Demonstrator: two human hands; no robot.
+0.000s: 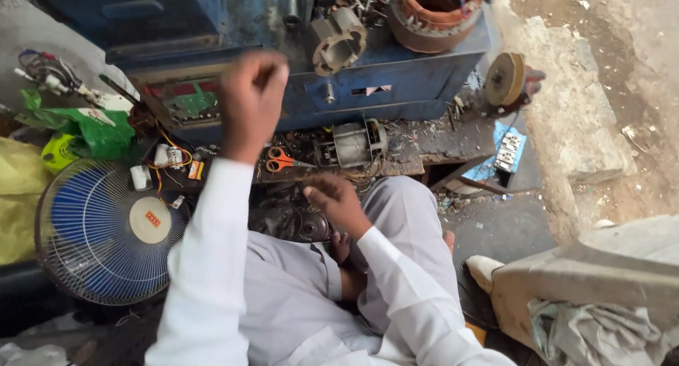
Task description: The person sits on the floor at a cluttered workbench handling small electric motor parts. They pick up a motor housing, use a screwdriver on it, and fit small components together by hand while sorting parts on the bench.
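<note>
Raising left hand (251, 101) in a blurred fist — contents impossible to tell; resting right hand (336, 200), fingers loosely curled, on dark round metal motor (286, 221) — orange-handled scissors (281, 159) nearby.

A round white label (149, 220) with a small orange rectangle sits at the centre of the blue fan grille, bottom left. Above it, a green plastic bag (95, 129) lies crumpled w/ a white patch on it; a yellow bag (15, 196) is at the far left edge. A small orange-yellow packet (195, 169) lies near the wires. On the blue cabinet front, a small white-and-red sticker (372, 90) is visible.
</note>
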